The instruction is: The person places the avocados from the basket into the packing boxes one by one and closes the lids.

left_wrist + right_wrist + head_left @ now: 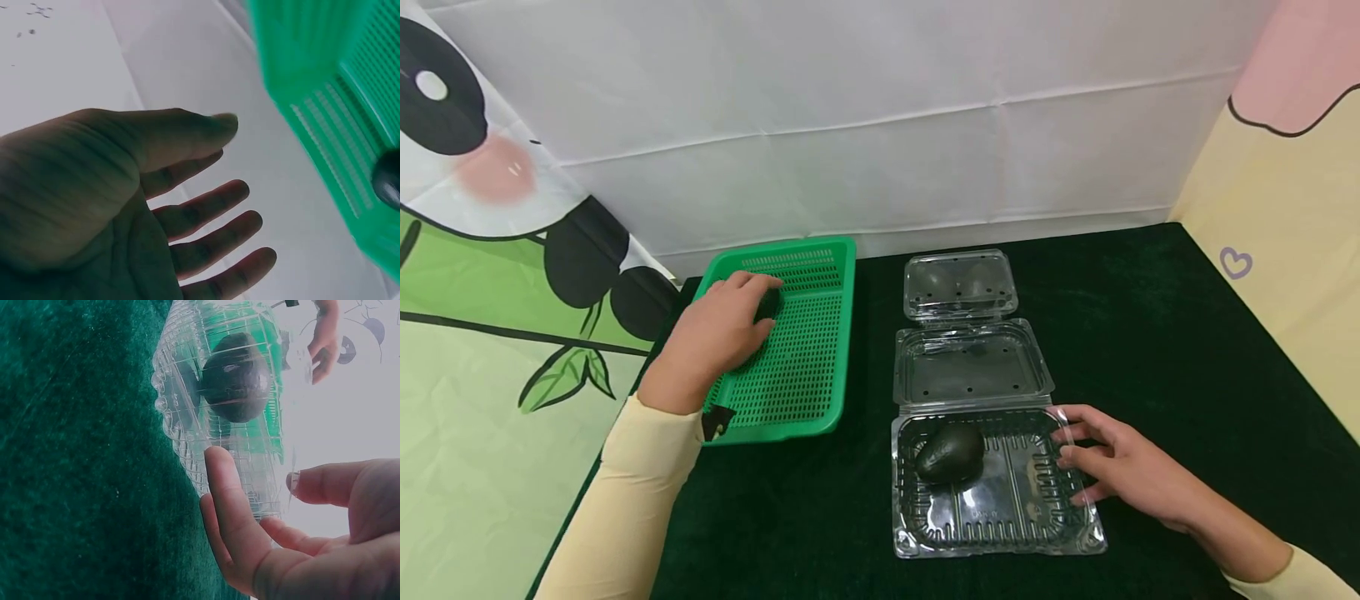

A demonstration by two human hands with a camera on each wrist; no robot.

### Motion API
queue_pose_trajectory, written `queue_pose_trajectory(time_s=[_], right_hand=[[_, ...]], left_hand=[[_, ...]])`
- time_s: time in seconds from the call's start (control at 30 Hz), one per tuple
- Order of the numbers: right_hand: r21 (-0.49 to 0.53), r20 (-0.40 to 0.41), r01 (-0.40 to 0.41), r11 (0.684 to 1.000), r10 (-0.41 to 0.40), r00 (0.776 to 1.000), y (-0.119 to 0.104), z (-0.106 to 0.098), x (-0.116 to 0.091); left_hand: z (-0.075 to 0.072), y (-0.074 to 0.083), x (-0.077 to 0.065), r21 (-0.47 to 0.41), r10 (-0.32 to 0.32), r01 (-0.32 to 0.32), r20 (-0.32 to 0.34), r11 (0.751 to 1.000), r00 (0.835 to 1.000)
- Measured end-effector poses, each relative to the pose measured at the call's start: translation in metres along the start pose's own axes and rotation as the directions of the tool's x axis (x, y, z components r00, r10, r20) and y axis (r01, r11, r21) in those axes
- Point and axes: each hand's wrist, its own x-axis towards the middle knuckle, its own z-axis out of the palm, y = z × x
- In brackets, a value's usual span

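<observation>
My left hand (722, 321) reaches over the green plastic basket (847, 333), fingers relaxed and apart. Beside its fingertips a dark avocado (767, 304) lies in the basket, partly covered by the hand. The left wrist view shows the palm with nothing in it and the avocado (389, 178) off to the right. With my right hand (1123, 462) I hold the right edge of an open clear plastic clamshell box (1000, 546), thumb at the rim and fingers along the outer wall (187, 440). Another avocado (951, 454) rests in the left part of its base.
The clamshell's lid (973, 367) lies folded back behind its base. Beyond it stands a smaller clear box (961, 287) with rounded shapes inside. Dark green cloth (790, 517) covers the table, and a white curtain (880, 167) hangs along the back.
</observation>
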Motion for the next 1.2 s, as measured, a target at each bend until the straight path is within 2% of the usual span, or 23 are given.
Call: queue_pose_trajectory(time_s=[0.13,0.27,0.37,0.5,0.67,0.8,1.03,1.2], right_hand=[[0.001,-0.001,-0.001,1.000,0.001,1.000,0.000,0.000,0.001],[-0.001,0.000,0.006,1.000,-0.006,1.000,0.001,0.000,0.001],[-0.002,0.004,0.008,1.000,-0.008,1.000,0.001,0.000,0.001],[-0.005,0.003,0.001,1.000,-0.001,1.000,0.000,0.000,0.001],[-0.004,0.002,-0.005,1.000,0.005,1.000,0.000,-0.001,0.001],[-0.001,0.005,-0.004,1.000,0.004,1.000,0.000,-0.001,0.000],[-0.001,0.003,-0.009,1.000,0.009,1.000,0.000,-0.001,0.001],[0.000,-0.001,-0.006,1.000,0.006,1.000,0.001,-0.001,0.001]], left_hand=[[-0.001,-0.024,0.014,0.010,-0.076,0.076,0.057,0.997,0.995],[0.003,-0.043,0.025,-0.007,-0.145,0.146,0.103,0.989,0.984],[0.009,-0.055,0.030,-0.013,-0.156,0.159,0.103,0.987,0.982],[0.017,-0.068,0.035,-0.001,-0.139,0.140,0.076,0.990,0.987],[0.027,-0.078,0.041,0.005,-0.148,0.149,0.095,0.989,0.984],[0.035,-0.084,0.044,0.009,-0.189,0.191,0.164,0.982,0.968],[0.050,-0.091,0.047,0.017,-0.215,0.218,0.242,0.976,0.946],[0.056,-0.095,0.046,-0.023,-0.232,0.249,0.298,0.968,0.926]])
